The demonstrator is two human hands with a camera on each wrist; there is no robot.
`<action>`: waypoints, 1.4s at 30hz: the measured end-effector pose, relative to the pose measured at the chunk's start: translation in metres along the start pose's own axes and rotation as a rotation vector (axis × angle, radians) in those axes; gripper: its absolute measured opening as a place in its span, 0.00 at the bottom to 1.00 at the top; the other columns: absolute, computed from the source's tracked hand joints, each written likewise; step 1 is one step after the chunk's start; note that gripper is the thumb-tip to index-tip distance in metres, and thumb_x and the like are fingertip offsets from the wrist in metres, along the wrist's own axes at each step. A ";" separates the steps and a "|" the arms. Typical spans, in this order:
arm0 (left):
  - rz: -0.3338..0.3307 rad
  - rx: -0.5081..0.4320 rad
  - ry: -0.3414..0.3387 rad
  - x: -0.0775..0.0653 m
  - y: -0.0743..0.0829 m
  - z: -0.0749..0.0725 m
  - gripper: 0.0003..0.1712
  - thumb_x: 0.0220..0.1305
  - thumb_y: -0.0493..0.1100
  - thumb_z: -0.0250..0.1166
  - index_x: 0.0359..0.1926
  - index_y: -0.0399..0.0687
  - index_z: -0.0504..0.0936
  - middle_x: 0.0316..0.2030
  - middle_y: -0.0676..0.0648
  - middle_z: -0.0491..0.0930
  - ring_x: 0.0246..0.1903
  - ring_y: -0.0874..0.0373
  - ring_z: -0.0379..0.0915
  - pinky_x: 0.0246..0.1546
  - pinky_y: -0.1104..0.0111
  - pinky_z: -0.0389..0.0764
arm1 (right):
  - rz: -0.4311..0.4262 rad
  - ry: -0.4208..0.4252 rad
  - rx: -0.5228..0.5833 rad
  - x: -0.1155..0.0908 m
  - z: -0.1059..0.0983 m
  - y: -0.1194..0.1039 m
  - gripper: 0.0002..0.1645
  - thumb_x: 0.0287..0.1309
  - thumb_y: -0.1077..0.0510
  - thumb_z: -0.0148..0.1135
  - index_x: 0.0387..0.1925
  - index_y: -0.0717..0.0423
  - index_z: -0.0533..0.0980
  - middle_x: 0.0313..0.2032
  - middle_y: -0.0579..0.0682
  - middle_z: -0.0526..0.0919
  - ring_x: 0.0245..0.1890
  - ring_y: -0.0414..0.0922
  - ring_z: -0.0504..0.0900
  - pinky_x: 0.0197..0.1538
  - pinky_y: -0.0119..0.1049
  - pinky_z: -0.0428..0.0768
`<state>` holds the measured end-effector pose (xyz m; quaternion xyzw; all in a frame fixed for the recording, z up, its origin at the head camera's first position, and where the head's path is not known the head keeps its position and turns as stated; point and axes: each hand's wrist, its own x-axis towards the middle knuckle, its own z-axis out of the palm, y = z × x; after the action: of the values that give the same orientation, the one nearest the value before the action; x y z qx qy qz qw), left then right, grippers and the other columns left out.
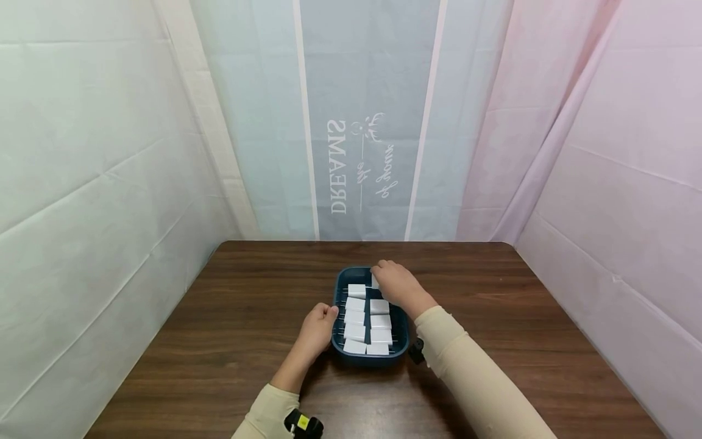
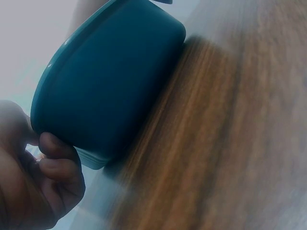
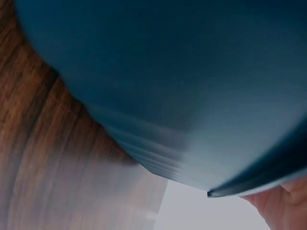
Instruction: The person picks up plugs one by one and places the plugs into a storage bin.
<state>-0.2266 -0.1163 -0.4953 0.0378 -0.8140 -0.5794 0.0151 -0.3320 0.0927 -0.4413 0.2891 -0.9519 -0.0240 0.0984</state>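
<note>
A dark blue plastic bin (image 1: 370, 360) sits on the table, its teal outer wall (image 2: 115, 72) filling much of the left wrist view. Inside lie two columns of white rectangular pieces (image 1: 354, 318) with thin metal pins sticking out at the sides. My left hand (image 1: 318, 329) grips the bin's left rim, thumb on top and fingers curled beneath it. At the far right end of the bin, my right hand (image 1: 396, 283) reaches in and pinches a white piece (image 1: 375, 281), mostly hidden under the fingers. In the right wrist view the bin wall hides most of that hand.
The bin stands on a dark wood-grain table (image 1: 247, 317). A printed grey-blue cloth (image 1: 367, 73) hangs behind the table's far edge, with pale cloth walls (image 1: 99, 152) at both sides. Dark wrist cameras (image 1: 303, 423) are strapped to both sleeves.
</note>
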 end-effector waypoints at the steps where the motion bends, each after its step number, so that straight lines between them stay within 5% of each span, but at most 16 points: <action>1: 0.000 0.001 -0.001 0.000 0.000 0.000 0.16 0.81 0.48 0.50 0.43 0.39 0.73 0.25 0.45 0.70 0.15 0.55 0.66 0.16 0.67 0.69 | 0.000 -0.005 -0.001 0.001 0.001 0.000 0.18 0.69 0.65 0.62 0.59 0.60 0.78 0.56 0.57 0.81 0.57 0.51 0.80 0.60 0.43 0.81; 42: -0.014 0.019 -0.006 0.001 0.001 -0.002 0.17 0.81 0.50 0.51 0.44 0.38 0.74 0.27 0.44 0.71 0.18 0.54 0.68 0.19 0.66 0.71 | 0.058 -0.148 0.033 0.011 0.016 -0.005 0.20 0.65 0.61 0.69 0.58 0.55 0.81 0.55 0.54 0.83 0.53 0.48 0.83 0.56 0.42 0.83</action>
<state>-0.2272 -0.1177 -0.4937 0.0420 -0.8192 -0.5719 0.0082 -0.3410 0.0822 -0.4554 0.2606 -0.9648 -0.0269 0.0236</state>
